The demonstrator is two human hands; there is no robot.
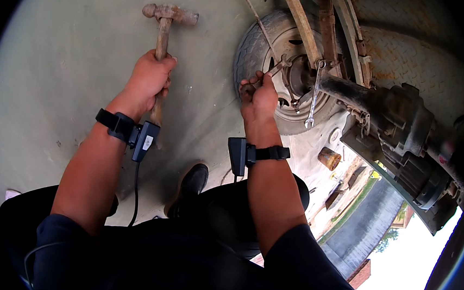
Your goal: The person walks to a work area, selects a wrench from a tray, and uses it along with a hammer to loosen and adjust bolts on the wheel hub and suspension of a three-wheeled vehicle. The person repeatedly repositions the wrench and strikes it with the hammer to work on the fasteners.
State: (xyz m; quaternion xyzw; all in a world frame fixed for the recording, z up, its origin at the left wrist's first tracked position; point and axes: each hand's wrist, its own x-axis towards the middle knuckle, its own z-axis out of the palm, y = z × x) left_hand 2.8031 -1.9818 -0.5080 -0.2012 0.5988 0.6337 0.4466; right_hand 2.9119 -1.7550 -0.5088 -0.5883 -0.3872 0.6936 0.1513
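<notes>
**Hammer upright in the left hand, metal piece pinched by the right at the wheel**

Head view: the rust-brown ball-peen hammer with a worn wooden shaft [165, 19] stands clear of the wheel, its long axis running from 12 to 6 o'clock. Its flat face points to 3 o'clock, its rounded end to 9. From its head, the small dull-grey metal piece beside the hub [277, 68] lies between 3 and 4 o'clock, well apart. The right hand [260, 95] is much the nearer, with that piece at its 1 o'clock; thumb and curled fingers pinch it, though its full shape is hidden. The left hand [150, 77] is wrapped around the shaft.

Just past the right hand, at 2 o'clock, the shiny steel combination wrench [315, 94] hangs nearly from 12 to 6, its ring end uppermost; whether that ring sits on a nut I cannot tell. Behind it are the dusty black rubber tyre [246, 50] and the pale, pierced steel rim [294, 117]. Smooth tan leaf-spring strips [300, 24] arc towards 12 o'clock, while a grimy, ribbed dark metal drive housing [402, 123] fills 3 o'clock. The grey-green floor [71, 105] looks smooth and scuffed.
</notes>
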